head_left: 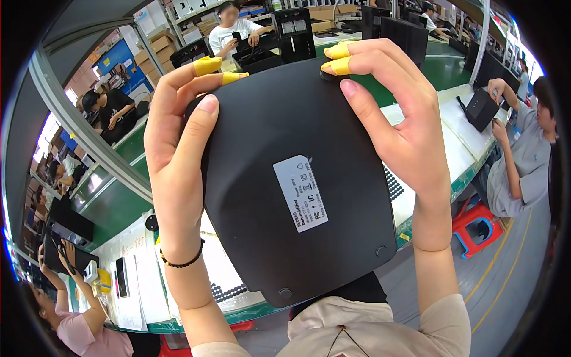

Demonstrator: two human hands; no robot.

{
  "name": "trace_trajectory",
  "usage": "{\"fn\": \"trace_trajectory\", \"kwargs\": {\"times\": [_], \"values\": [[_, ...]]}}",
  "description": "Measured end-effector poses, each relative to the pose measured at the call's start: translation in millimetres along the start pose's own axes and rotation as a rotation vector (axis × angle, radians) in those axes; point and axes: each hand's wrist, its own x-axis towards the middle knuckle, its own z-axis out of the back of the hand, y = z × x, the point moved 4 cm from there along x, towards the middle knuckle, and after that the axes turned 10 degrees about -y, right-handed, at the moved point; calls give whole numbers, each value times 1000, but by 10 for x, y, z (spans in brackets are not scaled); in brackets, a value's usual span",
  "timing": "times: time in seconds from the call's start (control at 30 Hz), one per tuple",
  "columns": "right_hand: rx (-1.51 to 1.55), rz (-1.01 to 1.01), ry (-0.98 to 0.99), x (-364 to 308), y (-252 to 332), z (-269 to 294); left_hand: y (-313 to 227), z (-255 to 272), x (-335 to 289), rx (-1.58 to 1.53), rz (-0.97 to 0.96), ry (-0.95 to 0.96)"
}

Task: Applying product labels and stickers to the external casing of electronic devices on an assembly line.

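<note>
Black case [351, 220], one, flat broad side toward the wearer. Held up over the near edge of the bench; contact of its lower end with the clothing cannot be told.

Right hand [410, 125], grasping the case: thumb on the broad side, taped fingertips at the far edge.

Left hand [169, 140], grasping the opposite side: thumb on top, fingers curled round the edge and far corner.

Pale label [301, 193], one, on the broad side; by appearance, done.

Round feet, black: one at the near left corner [285, 293], one at the near right [380, 251], both seated; a third at the far right [326, 75], partly under the fingertips, its fit uncertain. Far left corner covered by the left hand; whether a foot is there, or wanting, cannot be told.

Surroundings:

Long green-topped bench [443, 74], its near middle blocked from sight by the case.

Co-workers, several: one in grey [523, 166] at right with a dark box [480, 110]; one in pink [92, 333] at lower left with a dark case; one in white [220, 37] across the bench.

Red stool [477, 229], on the floor at right.

Phone [122, 276], on the bench at left.

Black dots in rows, two patches, left [229, 293] and right [394, 184], partly hidden behind the case.

Beaded bracelet [182, 262], left wrist.

Yellow finger tape [208, 65], both hands, coming between eye and case edge.
</note>
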Motion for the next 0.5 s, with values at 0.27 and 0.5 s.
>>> {"fn": "trace_trajectory", "kwargs": {"times": [0.27, 0.5], "values": [[-73, -94, 129, -148, 136, 13, 18, 42, 36, 27, 40, -63], [576, -497, 69, -130, -91, -217, -11, -27, -75, -45, 55, -71]]}}
